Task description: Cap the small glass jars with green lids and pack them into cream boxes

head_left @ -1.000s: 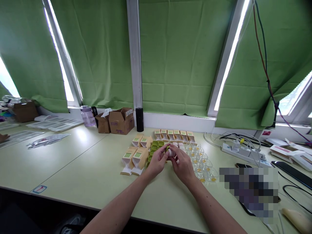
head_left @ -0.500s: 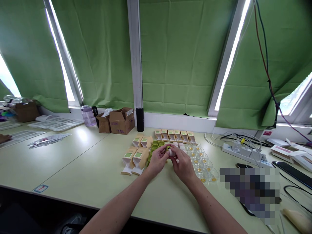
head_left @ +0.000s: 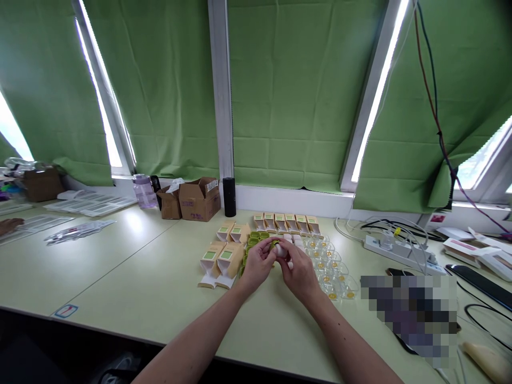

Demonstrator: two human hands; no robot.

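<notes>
My left hand is closed on a small green cup above the middle of the group of parts. Its fingertips meet those of my right hand, closed on a small white rounded piece against the cup. The fingers partly cover both pieces, so I cannot tell how far one sits inside the other. Rows of green cups lie behind my left hand. More white pieces lie just past my right hand, and clear plastic covers with yellow centres stand to its right.
Open cream cartons stand left of the green cups, with another row of cartons behind. Further back are a brown cardboard box and a black cylinder. A power strip with cables lies right. Another person's hand shows far left.
My hands stay together over the same spot, with only slight finger movement around the green cup and white piece. At the far left, the other person's hand has come slightly further into view.
</notes>
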